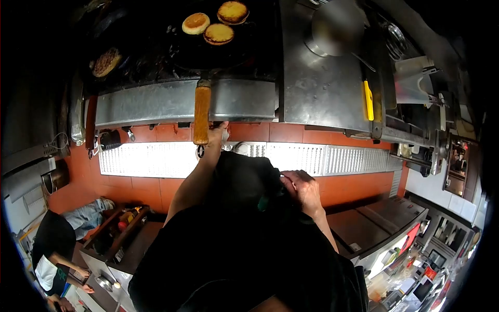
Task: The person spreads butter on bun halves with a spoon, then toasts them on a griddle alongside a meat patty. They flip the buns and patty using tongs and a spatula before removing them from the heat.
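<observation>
My left hand (220, 133) is at the stove's front edge, just below and beside the wooden handle (201, 114) of a dark pan. Its fingers are mostly hidden, so I cannot see what they touch. By the right side of my dark clothing (249, 182), my right hand (302, 188) has its fingers curled together; whatever is in them is too small to make out. Three browned bun halves (219, 34) lie cut or flat side up or down in the pan. Farther left on the dark cooking surface sits a browned meat patty (106, 62).
A steel counter (317, 93) adjoins the stove, bearing a round pot (335, 31) and a yellow lighter-like tool (368, 100). Below run white slotted floor grates (296, 158) on red tiles. Another person (54, 249) works at the lower left, near a drawer unit (119, 234).
</observation>
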Demonstrator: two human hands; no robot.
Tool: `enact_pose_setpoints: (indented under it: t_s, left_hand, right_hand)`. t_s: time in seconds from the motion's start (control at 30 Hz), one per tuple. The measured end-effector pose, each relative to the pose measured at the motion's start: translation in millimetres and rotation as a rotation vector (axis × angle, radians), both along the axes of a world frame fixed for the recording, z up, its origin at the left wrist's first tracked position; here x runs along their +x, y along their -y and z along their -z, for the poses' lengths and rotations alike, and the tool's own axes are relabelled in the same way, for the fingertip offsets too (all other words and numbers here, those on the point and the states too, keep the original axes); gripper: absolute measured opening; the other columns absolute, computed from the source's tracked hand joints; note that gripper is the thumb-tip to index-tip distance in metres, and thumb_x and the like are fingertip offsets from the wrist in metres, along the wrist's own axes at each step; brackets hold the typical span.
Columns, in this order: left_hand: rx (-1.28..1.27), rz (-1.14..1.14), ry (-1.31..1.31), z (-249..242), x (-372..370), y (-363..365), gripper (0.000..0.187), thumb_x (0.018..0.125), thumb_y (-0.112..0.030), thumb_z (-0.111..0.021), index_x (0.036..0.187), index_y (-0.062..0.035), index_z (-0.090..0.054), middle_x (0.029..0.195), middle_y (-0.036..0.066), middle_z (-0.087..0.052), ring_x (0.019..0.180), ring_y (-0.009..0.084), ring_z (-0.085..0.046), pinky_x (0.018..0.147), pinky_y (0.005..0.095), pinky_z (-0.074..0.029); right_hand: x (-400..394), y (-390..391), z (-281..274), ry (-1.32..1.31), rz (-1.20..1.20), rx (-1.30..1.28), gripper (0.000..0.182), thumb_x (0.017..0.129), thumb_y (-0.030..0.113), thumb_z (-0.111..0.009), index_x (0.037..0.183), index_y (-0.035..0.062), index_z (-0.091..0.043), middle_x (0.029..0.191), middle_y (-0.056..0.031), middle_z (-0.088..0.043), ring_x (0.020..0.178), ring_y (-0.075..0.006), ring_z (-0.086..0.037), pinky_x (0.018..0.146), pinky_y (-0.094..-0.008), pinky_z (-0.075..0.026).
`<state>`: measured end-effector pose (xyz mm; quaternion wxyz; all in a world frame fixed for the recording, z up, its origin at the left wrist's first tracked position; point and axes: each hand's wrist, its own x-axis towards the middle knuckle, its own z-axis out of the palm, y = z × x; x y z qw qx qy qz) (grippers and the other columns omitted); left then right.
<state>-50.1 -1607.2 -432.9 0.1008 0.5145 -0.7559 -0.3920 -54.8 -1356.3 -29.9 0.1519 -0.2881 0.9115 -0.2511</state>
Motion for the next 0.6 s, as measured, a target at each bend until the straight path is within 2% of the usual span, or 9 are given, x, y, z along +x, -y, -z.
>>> enact_pose_setpoints:
  t_s: [0.07, 0.17, 0.3, 0.37, 0.4, 0.47, 0.5, 0.57, 0.6]
  left_hand:
    - [0.217, -0.097, -0.197, 2, -2, 1, 0.085, 0.049, -0.043, -0.086, 0.109, 0.0009, -0.046, 0.107, 0.012, -0.057, 0.097, 0.0274, -0.052, 0.085, 0.0362, -0.043]
    - [0.350, -0.106, -0.285, -5, 0, 2, 0.083, 0.051, -0.042, -0.086, 0.110, 0.0008, -0.046, 0.112, 0.013, -0.055, 0.103, 0.0272, -0.051, 0.089, 0.0364, -0.042]
    - [0.055, -0.106, -0.078, 1, -2, -4, 0.076, 0.056, -0.033, -0.086, 0.111, 0.0008, -0.046, 0.114, 0.013, -0.054, 0.106, 0.0260, -0.050, 0.086, 0.0341, -0.044]
    - [0.438, -0.170, -0.509, 27, 0, -4, 0.071, 0.062, -0.023, -0.083, 0.116, 0.0021, -0.045, 0.108, 0.014, -0.059, 0.100, 0.0245, -0.055, 0.082, 0.0322, -0.047]
    - [0.440, -0.171, -0.509, 7, -1, -4, 0.071, 0.062, -0.023, -0.083, 0.116, 0.0021, -0.045, 0.108, 0.014, -0.059, 0.100, 0.0245, -0.055, 0.082, 0.0322, -0.047]
    - [0.805, -0.155, -0.376, -57, 0, -2, 0.057, 0.066, -0.016, -0.079, 0.111, 0.0029, -0.049, 0.095, 0.013, -0.063, 0.090, 0.0208, -0.059, 0.076, 0.0308, -0.049]
    - [0.804, -0.156, -0.378, -48, 0, -2, 0.057, 0.066, -0.016, -0.079, 0.111, 0.0029, -0.049, 0.095, 0.013, -0.063, 0.090, 0.0208, -0.059, 0.076, 0.0308, -0.049]
    - [0.288, 0.079, -0.459, -36, 1, -5, 0.044, 0.068, -0.018, -0.077, 0.099, 0.0045, -0.055, 0.082, 0.012, -0.065, 0.075, 0.0230, -0.062, 0.071, 0.0341, -0.050]
    - [0.288, 0.079, -0.460, -56, 0, -5, 0.044, 0.068, -0.018, -0.077, 0.099, 0.0045, -0.055, 0.082, 0.012, -0.065, 0.075, 0.0230, -0.062, 0.071, 0.0341, -0.050]
  right_hand:
    - [0, 0, 0, -0.025, -0.014, -0.008, 0.012, 0.080, 0.008, -0.063, 0.091, 0.0033, -0.065, 0.083, -0.0124, -0.066, 0.071, -0.0273, -0.064, 0.064, -0.0346, -0.051]
    - [1, -1, -1, 0.058, 0.021, 0.016, 0.012, 0.081, 0.008, -0.063, 0.092, 0.0029, -0.065, 0.083, -0.0132, -0.066, 0.070, -0.0281, -0.064, 0.064, -0.0349, -0.051]
    - [1, -1, 0, 0.068, 0.020, 0.005, 0.013, 0.082, 0.009, -0.062, 0.093, 0.0027, -0.065, 0.083, -0.0139, -0.066, 0.070, -0.0289, -0.064, 0.064, -0.0354, -0.051]
    - [0, -1, -2, 0.070, 0.019, 0.000, 0.013, 0.082, 0.008, -0.061, 0.093, 0.0022, -0.065, 0.083, -0.0140, -0.066, 0.070, -0.0291, -0.065, 0.064, -0.0355, -0.051]
    - [0, -2, -2, 0.070, 0.018, 0.002, 0.013, 0.082, 0.008, -0.061, 0.093, 0.0022, -0.065, 0.083, -0.0140, -0.066, 0.070, -0.0291, -0.065, 0.064, -0.0355, -0.051]
    - [-1, -2, -2, 0.064, 0.010, 0.035, 0.013, 0.082, 0.009, -0.061, 0.093, 0.0023, -0.065, 0.084, -0.0142, -0.066, 0.071, -0.0293, -0.064, 0.064, -0.0356, -0.051]
    - [-1, -2, -2, 0.063, 0.008, 0.035, 0.013, 0.082, 0.009, -0.061, 0.093, 0.0023, -0.065, 0.084, -0.0142, -0.066, 0.071, -0.0293, -0.064, 0.064, -0.0356, -0.051]
    - [-2, -2, 0, 0.076, 0.011, 0.012, 0.013, 0.083, 0.009, -0.061, 0.093, 0.0022, -0.065, 0.085, -0.0148, -0.066, 0.072, -0.0293, -0.064, 0.064, -0.0355, -0.051]
    - [-2, -2, 0, 0.075, 0.010, 0.012, 0.013, 0.083, 0.009, -0.061, 0.093, 0.0022, -0.065, 0.085, -0.0148, -0.066, 0.072, -0.0293, -0.064, 0.064, -0.0355, -0.051]
